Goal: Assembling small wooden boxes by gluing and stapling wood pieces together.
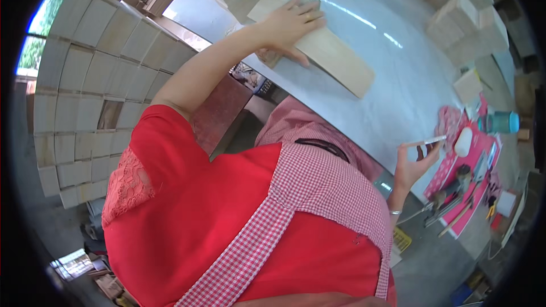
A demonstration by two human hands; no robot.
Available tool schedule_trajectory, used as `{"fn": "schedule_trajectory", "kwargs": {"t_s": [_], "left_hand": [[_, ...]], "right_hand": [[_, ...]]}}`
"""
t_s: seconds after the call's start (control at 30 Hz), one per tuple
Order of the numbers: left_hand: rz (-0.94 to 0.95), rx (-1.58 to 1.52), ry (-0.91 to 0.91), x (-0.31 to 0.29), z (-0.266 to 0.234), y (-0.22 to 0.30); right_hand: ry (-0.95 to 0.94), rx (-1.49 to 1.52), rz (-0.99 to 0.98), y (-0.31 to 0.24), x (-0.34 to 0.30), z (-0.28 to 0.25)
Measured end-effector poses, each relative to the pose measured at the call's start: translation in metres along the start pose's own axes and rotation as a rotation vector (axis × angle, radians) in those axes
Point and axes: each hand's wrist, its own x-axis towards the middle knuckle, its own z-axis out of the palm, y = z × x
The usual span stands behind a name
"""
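— What's the left hand on?

— A long, pale, flat wooden board, smooth with square-cut ends, lying aslant at the far left of the glossy grey table. The palm presses flat, fingers spread, gripping nothing.

— And the right hand?

— Near right, fingers pinched on a thin white strip.

— Any containers?

— A teal cylindrical tub at the far right; contents hidden. Stacked pale wooden blocks stand beyond.
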Motion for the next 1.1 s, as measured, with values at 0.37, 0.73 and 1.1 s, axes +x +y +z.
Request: {"fn": "schedule_trajectory", "kwargs": {"t_s": [0.37,0.73,1.1], "left_hand": [[-0.051,-0.078,0.202,0.027,0.022,0.043],[0.098,-0.022,0.635,-0.010,0.035,0.077],[0.222,-0.148,0.422,0.039,0.022,0.113]], "right_hand": [[-0.061,0.072,0.047,0.000,-0.013,0.009],[-0.074,0.071,0.071,0.003,-0.016,0.014],[-0.174,0.093,0.033,-0.004,-0.012,0.026]]}}
